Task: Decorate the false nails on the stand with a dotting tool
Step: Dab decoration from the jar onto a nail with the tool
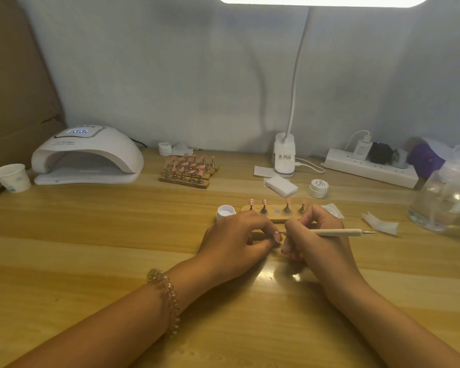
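Note:
A small wooden stand lies just beyond my hands, with several pink false nails on metal holders; the two left ones carry white dots. One middle slot on the stand is bare. My left hand pinches a pink false nail between thumb and fingers. My right hand grips a cream dotting tool, whose left tip touches that nail. An open white gel pot stands at the stand's left end.
A white UV nail lamp and paper cup sit at the back left. More stands with pink nails lie behind. A desk lamp base, closed gel pot, wipes, power strip and glass jar fill the right.

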A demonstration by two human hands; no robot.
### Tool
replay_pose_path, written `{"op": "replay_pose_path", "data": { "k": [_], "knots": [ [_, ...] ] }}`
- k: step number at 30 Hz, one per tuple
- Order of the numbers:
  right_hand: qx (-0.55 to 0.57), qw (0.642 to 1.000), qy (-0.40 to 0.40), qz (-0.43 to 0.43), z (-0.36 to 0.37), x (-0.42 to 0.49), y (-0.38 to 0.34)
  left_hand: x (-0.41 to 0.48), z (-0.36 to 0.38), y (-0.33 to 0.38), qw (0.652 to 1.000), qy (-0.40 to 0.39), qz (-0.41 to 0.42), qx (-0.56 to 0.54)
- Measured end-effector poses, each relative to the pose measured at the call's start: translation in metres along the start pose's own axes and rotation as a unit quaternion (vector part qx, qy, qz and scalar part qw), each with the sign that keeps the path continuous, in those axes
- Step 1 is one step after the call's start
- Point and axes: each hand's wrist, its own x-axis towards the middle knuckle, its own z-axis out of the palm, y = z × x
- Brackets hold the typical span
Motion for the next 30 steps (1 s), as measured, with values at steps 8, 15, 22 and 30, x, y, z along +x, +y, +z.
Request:
{"op": "replay_pose_path", "data": {
  "k": [8, 15, 22, 30],
  "knots": [
    [0.008, 1.0, 0.001, -0.003, 0.0004, 0.0004, 0.0006, -0.0001, -0.0013, 0.0013, 1.0, -0.002, -0.001, 0.003],
    [0.016, 0.999, 0.034, -0.003, -0.0027, -0.0014, 0.0006, 0.0001, -0.0022, 0.0036, 1.0, -0.002, 0.003, 0.004],
    [0.003, 0.999, 0.034, 0.0, -0.0028, -0.0013, 0.0014, -0.0003, -0.0016, 0.0038, 1.0, -0.004, 0.001, 0.002],
    [0.049, 0.997, 0.058, 0.005, -0.003, -0.0022, -0.0028, -0.0005, -0.0009, 0.002, 1.0, -0.004, 0.006, -0.002]
  ]
}}
